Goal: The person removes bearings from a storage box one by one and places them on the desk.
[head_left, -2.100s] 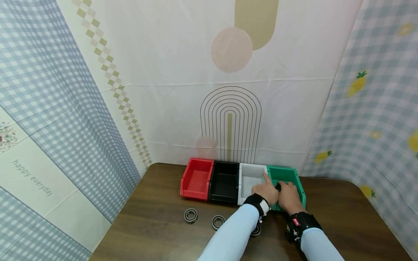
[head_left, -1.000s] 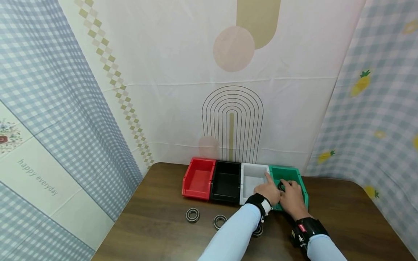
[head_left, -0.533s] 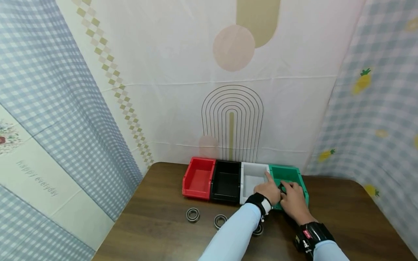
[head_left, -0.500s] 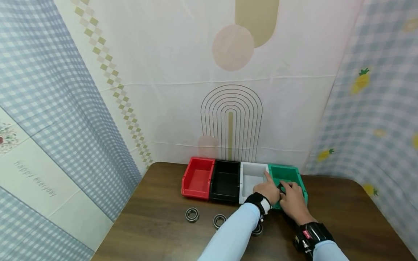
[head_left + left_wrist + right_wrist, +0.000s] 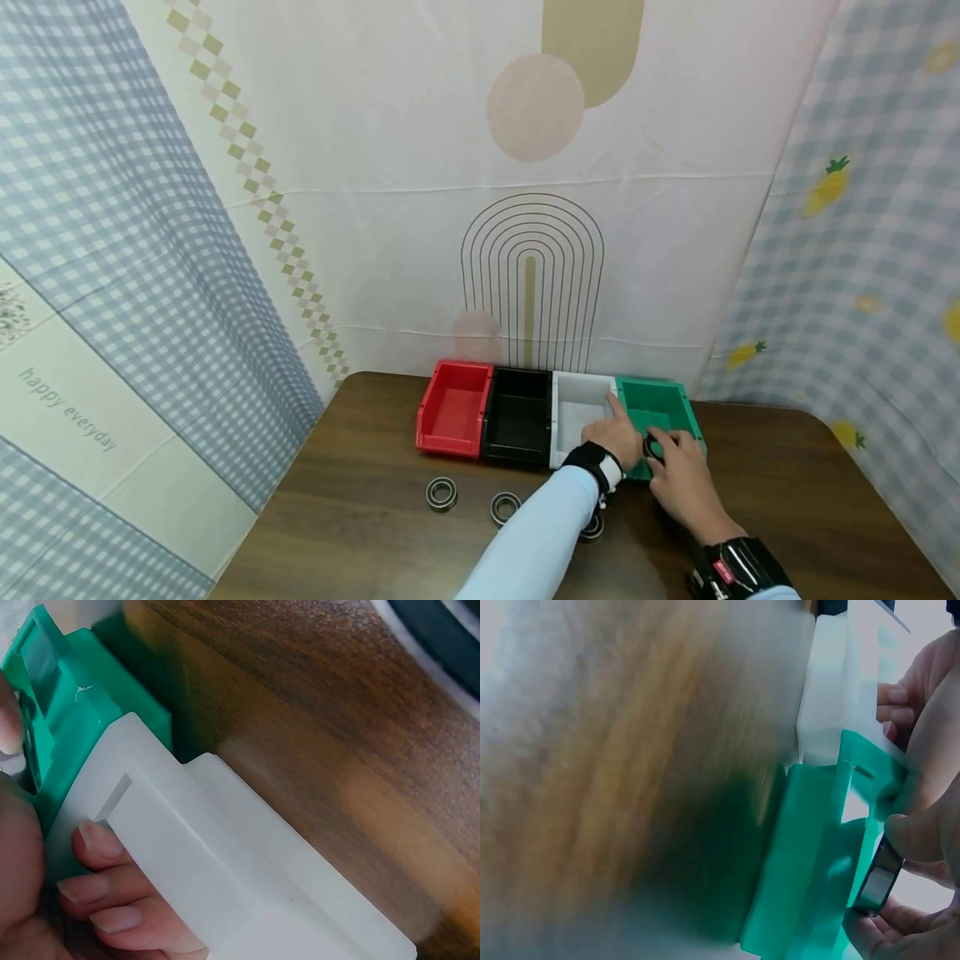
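My right hand pinches a ring bearing between thumb and fingers, over the front part of the green bin. The bearing stands on edge, close to the bin's low front lip in the right wrist view. My left hand grips the side wall of the white bin where it meets the green one; several curled fingers show on the white bin's inner side. Its index finger points forward along that wall. In the head view the left forearm partly covers two other bearings.
A black bin and a red bin continue the row to the left, along the back of the wooden table. One loose bearing lies in front of the red bin, another bearing near the left sleeve.
My right hand has drawn back toward the front of the green bin, bringing the bearing with it. The left hand keeps its grip on the wall in the same spot.
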`<action>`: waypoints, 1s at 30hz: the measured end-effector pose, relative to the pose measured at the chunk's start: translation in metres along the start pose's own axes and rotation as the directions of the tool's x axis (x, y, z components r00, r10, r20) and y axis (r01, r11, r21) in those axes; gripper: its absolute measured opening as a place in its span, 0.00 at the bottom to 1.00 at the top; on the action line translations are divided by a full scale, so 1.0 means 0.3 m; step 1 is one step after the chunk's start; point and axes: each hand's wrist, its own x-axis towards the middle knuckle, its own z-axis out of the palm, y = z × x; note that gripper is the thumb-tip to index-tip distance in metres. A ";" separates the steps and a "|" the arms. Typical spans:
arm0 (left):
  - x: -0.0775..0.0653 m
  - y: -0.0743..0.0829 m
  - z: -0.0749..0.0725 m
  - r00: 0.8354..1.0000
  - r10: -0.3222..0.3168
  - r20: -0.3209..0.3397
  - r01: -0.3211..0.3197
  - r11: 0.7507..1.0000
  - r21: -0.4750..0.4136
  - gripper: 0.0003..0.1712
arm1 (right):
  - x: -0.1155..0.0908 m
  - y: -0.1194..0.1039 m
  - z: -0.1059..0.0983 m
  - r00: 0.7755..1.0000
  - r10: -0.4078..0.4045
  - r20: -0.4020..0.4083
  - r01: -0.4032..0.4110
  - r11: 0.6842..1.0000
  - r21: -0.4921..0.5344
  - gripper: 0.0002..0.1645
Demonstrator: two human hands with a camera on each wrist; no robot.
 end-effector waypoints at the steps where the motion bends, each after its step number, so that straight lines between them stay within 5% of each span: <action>1: 0.000 0.001 0.002 1.000 0.001 0.007 0.000 1.000 -0.002 0.46 | -0.007 -0.002 -0.001 1.000 0.001 0.005 -0.001 1.000 -0.008 0.31; 20: 0.003 -0.014 0.005 0.999 0.022 0.030 -0.020 0.998 -0.064 0.44 | -0.139 -0.044 -0.024 0.986 -0.015 0.166 0.026 0.998 -0.064 0.29; 30: -0.006 -0.018 -0.007 0.999 0.035 0.037 -0.031 0.996 -0.083 0.43 | -0.172 -0.038 -0.041 0.904 0.059 0.424 -0.033 0.997 -0.068 0.25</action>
